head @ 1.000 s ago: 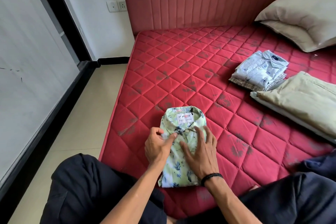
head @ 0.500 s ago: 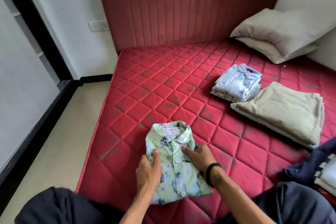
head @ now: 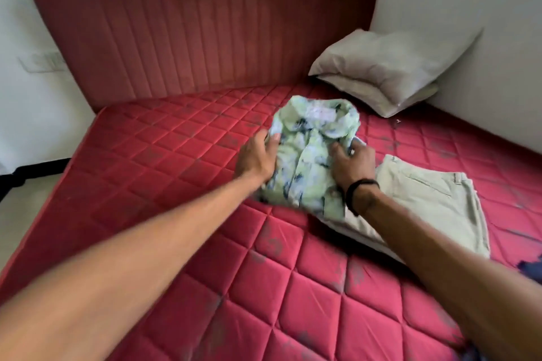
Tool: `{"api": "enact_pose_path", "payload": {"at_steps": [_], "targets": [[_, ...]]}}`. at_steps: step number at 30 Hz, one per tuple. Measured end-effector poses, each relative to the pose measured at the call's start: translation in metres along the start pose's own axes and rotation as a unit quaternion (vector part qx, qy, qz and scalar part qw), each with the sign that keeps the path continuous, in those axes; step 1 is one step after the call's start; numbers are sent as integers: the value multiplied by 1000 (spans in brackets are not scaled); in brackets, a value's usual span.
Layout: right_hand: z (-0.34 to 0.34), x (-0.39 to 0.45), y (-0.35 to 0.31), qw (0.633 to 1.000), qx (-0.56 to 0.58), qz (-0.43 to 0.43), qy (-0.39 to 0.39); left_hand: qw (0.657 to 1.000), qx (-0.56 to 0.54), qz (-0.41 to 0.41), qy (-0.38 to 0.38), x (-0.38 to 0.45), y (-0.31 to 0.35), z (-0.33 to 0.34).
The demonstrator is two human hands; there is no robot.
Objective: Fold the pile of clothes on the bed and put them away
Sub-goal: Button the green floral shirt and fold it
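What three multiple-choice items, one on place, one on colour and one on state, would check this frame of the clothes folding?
1. Where is the folded green floral shirt?
A. On the floor
B. Out over the red mattress, next to the beige trousers
C. On the pillows

2. What colour is the band on the right wrist?
A. Black
B. White
C. Yellow

3. How is the shirt held?
A. Lying free, untouched
B. By the right hand alone
C. By the left hand and the right hand, one at each side

Answers:
1 B, since the shirt shows against the mattress, its lower corner overlapping the trousers, short of the pillows.
2 A, since the wristband is plainly black.
3 C, since each hand's grip closes on a side edge of the shirt.
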State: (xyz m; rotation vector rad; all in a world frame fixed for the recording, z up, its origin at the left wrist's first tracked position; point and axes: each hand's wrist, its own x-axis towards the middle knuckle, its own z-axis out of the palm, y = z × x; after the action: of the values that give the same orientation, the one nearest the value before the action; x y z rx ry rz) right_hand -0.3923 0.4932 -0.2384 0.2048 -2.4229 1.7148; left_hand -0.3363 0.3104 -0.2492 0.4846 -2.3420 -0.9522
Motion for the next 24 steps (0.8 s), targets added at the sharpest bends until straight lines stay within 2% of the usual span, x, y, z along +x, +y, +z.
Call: {"api": "enact_pose_path", "payload": {"at_steps": [3,5,8,11,15,16,18,21,22,24], "targets": [[13,75,21,997,-32,11,76,999,17,40,-16,81,4,54],[21,110,38,995,-43,27,84,998,29,40,-30,112,7,83],[36,145,81,991,-39,95,90,997,53,33,-54,139,-10,132],[47,142,119,985,-41,148,76,993,79,-1,-83,133,-36,163],[52,126,133,985,-89,114,92,991,80,-98,-54,114,-53,168],[49,125,128,983,-98,120,101,985,55,-145,-76,111,-50,164],[49,126,120,977,-93,183,60,955,-11,-245,-169,103,-50,154],[54,137,111,958,-59,276,-57,894,-99,-290,-326,90,-38,134],[57,142,116,956,-38,277,-90,883,-124,-285,-351,83,-31,129],[60,143,120,952,17,275,-131,900,-126,-274,-316,71,-23,117]]}}
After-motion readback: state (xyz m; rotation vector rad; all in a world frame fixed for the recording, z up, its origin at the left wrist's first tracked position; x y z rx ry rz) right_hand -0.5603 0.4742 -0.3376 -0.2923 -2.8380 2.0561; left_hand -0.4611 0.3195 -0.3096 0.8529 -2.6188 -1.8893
